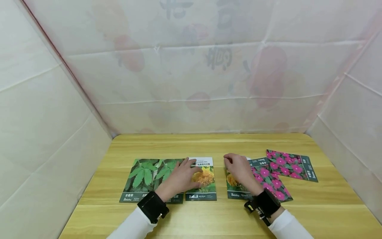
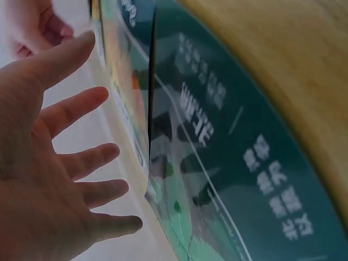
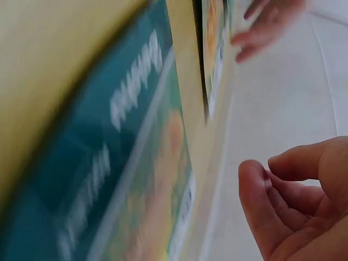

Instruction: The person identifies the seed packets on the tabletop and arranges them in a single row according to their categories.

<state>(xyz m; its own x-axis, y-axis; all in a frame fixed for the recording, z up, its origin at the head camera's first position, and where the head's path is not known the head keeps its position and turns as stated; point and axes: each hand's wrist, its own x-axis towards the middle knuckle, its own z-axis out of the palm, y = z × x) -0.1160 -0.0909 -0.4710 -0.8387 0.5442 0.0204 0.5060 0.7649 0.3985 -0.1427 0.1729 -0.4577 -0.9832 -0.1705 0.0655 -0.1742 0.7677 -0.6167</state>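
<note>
My left hand (image 1: 186, 174) is over a seed packet with an orange flower (image 1: 209, 186), its fingers spread and holding nothing. Beside it on the left lie two leaf-picture packets (image 1: 143, 177), side by side. In the left wrist view the dark printed end of a packet (image 2: 217, 109) stands close to the spread left fingers. To the right, my right hand (image 1: 240, 169) is above another orange-flower packet (image 1: 234, 192) and partly hides it. The right wrist view shows its fingers curled, thumb tip near the index finger, with nothing between them.
Two pink-flower packets, one upper right (image 1: 292, 166) and one lower (image 1: 273, 186), lie at the right, their edges overlapping. All rest on a wood-grain table (image 1: 203, 219). White cloth walls (image 1: 179, 76) rise behind the table and at both sides.
</note>
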